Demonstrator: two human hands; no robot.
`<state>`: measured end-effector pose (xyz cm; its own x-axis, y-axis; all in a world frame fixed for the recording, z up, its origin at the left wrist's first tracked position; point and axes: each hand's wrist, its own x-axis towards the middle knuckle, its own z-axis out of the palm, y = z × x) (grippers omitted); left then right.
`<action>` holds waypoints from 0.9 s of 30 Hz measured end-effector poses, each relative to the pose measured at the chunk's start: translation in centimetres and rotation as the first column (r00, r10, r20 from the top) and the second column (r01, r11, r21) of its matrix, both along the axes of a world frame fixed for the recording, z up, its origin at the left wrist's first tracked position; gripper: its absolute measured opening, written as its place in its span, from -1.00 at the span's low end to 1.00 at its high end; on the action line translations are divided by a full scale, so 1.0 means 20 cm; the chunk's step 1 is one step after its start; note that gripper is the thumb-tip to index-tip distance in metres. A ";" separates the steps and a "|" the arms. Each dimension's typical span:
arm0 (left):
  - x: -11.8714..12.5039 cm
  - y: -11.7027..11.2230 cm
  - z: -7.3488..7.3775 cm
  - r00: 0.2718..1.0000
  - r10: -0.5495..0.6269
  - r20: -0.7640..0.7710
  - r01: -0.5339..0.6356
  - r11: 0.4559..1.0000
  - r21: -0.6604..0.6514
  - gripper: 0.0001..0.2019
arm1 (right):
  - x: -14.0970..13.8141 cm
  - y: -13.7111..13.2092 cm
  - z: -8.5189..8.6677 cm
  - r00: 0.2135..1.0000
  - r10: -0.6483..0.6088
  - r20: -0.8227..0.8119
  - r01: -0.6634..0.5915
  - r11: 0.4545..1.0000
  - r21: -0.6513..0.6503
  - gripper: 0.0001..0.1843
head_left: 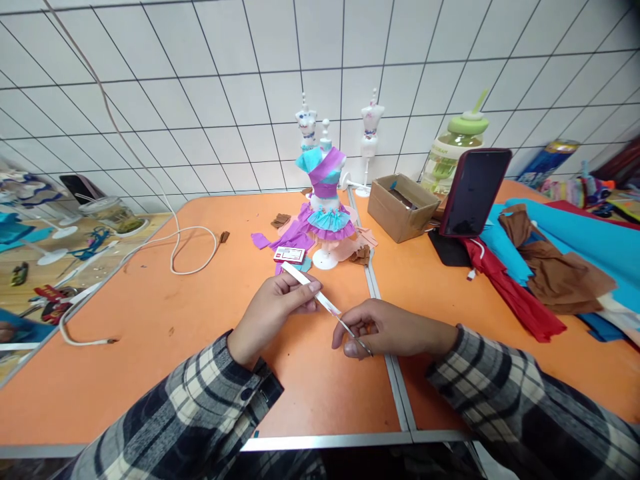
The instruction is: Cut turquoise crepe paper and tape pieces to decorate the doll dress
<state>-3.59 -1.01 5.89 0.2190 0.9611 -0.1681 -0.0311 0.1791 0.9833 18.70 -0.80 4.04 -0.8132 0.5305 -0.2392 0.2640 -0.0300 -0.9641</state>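
My left hand (277, 307) pinches a narrow white strip (327, 304) between thumb and fingers above the orange table. The strip slants down to the right. My right hand (387, 327) is closed on slim metal tweezers (348, 329), whose tips meet the strip's lower right end. Something small and pinkish shows at that end, too small to make out. Just beyond my hands, a small mannequin (325, 183) stands upright on a white base, dressed in purple and turquoise crepe paper. A small white and red box (289, 255) lies by its base.
Two more small mannequins (307, 127) stand behind by the tiled wall. To the right are a cardboard box (403, 212), a propped phone (476, 193), a green-lidded bottle (453, 153) and coloured crepe paper (565, 267). A white cable (175, 250) curls at left.
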 end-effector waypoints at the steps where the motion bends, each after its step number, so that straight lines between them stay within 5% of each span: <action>1: 0.00 0.00 0.00 1.000 -0.001 -0.008 0.001 1.000 0.004 -0.76 | 0.00 0.00 0.00 1.000 -0.004 -0.006 0.004 1.000 -0.015 -0.59; 27: 0.01 0.00 0.00 0.999 -0.014 -0.044 0.015 0.999 0.038 -0.74 | 0.00 0.00 0.01 0.995 -0.046 -0.089 0.035 0.992 -0.118 -0.62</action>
<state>-3.47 -0.93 5.85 0.2262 0.9638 -0.1413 0.0147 0.1417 0.9898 18.72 -0.83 4.24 -0.8127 0.5367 -0.2267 0.1714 -0.1517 -0.9735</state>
